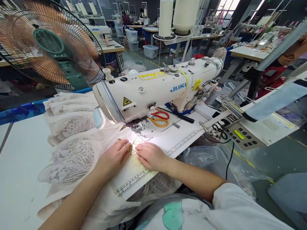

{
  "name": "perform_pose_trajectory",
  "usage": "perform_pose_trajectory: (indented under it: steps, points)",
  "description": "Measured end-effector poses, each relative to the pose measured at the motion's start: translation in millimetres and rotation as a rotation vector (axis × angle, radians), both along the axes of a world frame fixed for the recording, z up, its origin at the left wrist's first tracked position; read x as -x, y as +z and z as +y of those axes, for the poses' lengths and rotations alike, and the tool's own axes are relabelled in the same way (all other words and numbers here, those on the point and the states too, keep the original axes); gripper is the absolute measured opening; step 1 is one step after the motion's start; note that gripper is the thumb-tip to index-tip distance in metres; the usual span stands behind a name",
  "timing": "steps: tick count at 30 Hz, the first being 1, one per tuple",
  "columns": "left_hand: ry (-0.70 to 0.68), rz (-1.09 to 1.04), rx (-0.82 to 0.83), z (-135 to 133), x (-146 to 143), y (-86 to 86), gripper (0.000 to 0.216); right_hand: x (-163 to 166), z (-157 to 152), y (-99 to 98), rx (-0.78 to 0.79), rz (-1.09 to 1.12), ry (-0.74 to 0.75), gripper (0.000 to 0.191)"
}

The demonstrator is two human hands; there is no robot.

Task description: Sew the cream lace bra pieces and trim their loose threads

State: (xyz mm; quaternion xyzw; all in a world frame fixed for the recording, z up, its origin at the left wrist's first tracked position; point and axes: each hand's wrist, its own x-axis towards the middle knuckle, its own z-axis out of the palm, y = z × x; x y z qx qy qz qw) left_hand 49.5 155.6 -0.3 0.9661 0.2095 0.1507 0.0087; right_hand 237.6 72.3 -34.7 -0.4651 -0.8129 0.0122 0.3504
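Note:
A white JUKI sewing machine (155, 88) stands on the white table (21, 159). White lace fabric (72, 150) is piled to its left and runs under the needle area (136, 126). My left hand (116, 156) rests on the fabric just in front of the presser foot, fingers curled and pinching the cloth edge. My right hand (150, 156) lies flat beside it, fingers pressed on the lit cloth strip. Both hands almost touch.
Red and orange scissors (159, 118) and a black tool (183, 117) lie on the machine bed. A control panel (240, 135) sits at right. A large fan (50, 44) stands back left. Thread cones (177, 16) rise behind. A clear plastic bag (208, 159) hangs off the table's right edge.

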Motion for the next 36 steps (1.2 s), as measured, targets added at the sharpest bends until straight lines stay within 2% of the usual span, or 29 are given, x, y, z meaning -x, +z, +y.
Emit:
perform_pose_trajectory:
  steps: [12,24,36]
  points:
    - [-0.035,0.044,0.004,4.2,-1.6,0.6,0.034,-0.7,-0.4,2.1,0.09,0.003,0.003,0.017]
    - [-0.033,0.054,-0.039,16.2,-2.2,2.3,0.035,-0.8,0.4,3.2,0.067,0.001,-0.014,0.017]
    - [0.087,0.054,-0.02,44.0,-1.4,-5.0,0.042,-1.1,4.1,1.8,0.102,0.013,-0.014,0.015]
